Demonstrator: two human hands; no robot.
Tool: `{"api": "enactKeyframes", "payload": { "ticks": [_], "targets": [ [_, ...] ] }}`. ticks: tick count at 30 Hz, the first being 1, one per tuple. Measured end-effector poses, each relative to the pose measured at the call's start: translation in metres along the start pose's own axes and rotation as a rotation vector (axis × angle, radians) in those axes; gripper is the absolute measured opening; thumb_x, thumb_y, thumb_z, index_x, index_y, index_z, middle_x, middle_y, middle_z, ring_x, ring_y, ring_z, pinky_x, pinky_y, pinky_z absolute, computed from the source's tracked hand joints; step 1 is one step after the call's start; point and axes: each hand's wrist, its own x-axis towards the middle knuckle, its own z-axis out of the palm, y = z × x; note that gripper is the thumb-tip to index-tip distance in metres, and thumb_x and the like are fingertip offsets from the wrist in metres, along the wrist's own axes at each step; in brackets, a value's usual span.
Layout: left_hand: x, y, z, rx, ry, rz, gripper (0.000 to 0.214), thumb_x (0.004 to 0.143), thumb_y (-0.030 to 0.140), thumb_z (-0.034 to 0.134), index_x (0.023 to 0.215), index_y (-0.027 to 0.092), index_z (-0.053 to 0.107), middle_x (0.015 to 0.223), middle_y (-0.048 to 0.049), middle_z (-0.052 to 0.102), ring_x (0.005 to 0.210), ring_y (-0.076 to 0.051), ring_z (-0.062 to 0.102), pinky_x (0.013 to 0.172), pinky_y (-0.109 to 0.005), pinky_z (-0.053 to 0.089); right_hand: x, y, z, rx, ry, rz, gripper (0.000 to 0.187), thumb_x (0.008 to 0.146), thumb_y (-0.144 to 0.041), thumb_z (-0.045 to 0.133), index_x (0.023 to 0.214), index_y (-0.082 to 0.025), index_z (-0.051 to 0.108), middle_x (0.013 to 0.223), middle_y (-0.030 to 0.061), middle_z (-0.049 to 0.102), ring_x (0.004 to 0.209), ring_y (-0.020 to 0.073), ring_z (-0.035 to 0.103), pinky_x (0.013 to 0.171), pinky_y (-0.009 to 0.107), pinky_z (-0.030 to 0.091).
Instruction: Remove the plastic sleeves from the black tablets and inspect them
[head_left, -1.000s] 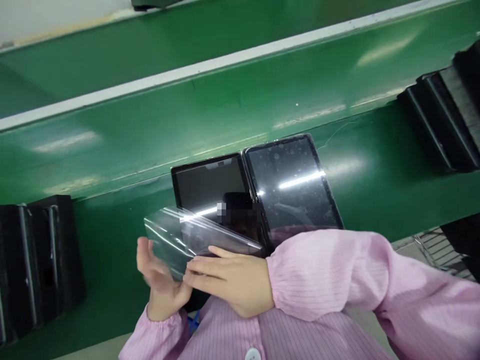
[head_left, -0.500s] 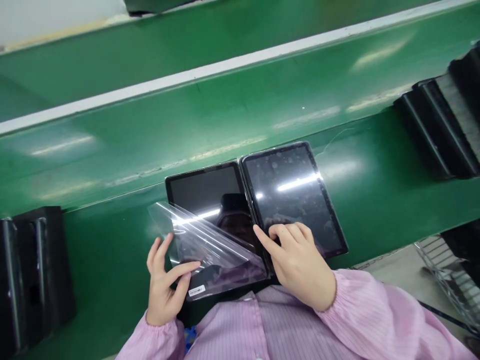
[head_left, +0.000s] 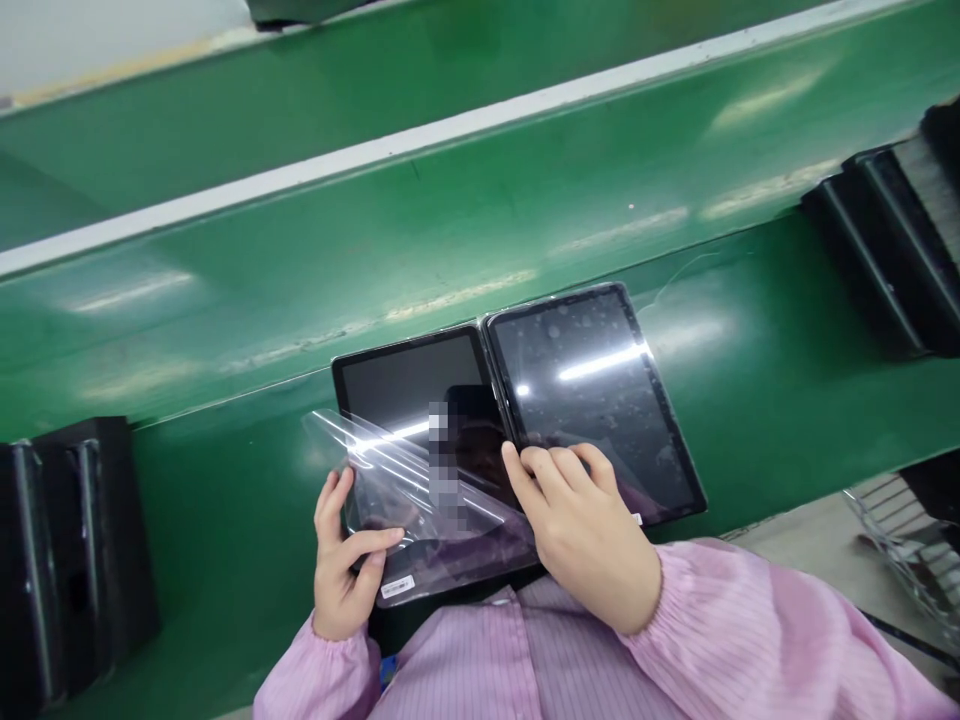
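Note:
Two dark tablets lie side by side on the green belt [head_left: 225, 560]. My left hand [head_left: 346, 570] pinches a clear plastic film [head_left: 397, 480] that curls up off the left tablet [head_left: 411, 385]; a small white label sits at the film's near edge. My right hand [head_left: 581, 530] rests with curled fingers on the near left corner of the right tablet [head_left: 600, 380], whose screen shows specks and a light streak. Both wrists wear pink striped sleeves.
Black ribbed trays stand on the belt at the far left [head_left: 60, 560] and at the upper right [head_left: 892, 250]. A white rail [head_left: 450, 135] runs along the back of the green conveyor. A wire basket [head_left: 900, 540] shows at the lower right.
My right hand left the film and moved right onto the right tablet's corner. My left hand kept the film, which now lies lower over the left tablet.

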Motion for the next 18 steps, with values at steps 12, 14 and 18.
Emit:
{"api": "enactKeyframes", "payload": {
  "ticks": [12,14,18],
  "targets": [
    [0.0,-0.002,0.001,-0.016,0.012,0.001,0.021,0.094,0.018,0.054,0.086,0.025,0.072,0.163,0.0047,0.031,0.153,-0.026,0.023,0.125,-0.055,0.015,0.011,0.009,0.002,0.156,0.0,0.056,0.042,0.089,-0.002,0.042,0.121,-0.001,0.068,0.092,0.012,0.066,0.086,0.0263,0.054,0.09,0.044,0.034],
    [-0.001,-0.003,0.001,-0.022,0.01,0.002,0.021,0.095,0.018,0.054,0.086,0.025,0.072,0.164,0.0047,0.03,0.153,-0.025,0.023,0.126,-0.054,0.015,0.019,0.026,0.006,0.339,0.078,0.101,0.026,0.094,-0.012,0.053,0.107,-0.012,0.075,0.086,0.0069,0.064,0.081,0.0223,0.055,0.084,0.04,0.034],
    [-0.002,-0.005,0.001,-0.03,0.014,-0.002,0.02,0.094,0.019,0.055,0.086,0.024,0.073,0.163,0.0039,0.031,0.153,-0.026,0.023,0.125,-0.056,0.016,0.032,0.052,0.012,0.463,0.114,0.045,0.021,0.095,-0.023,0.064,0.078,-0.02,0.074,0.077,0.0012,0.061,0.076,0.0173,0.053,0.083,0.037,0.032]
  ]
}}
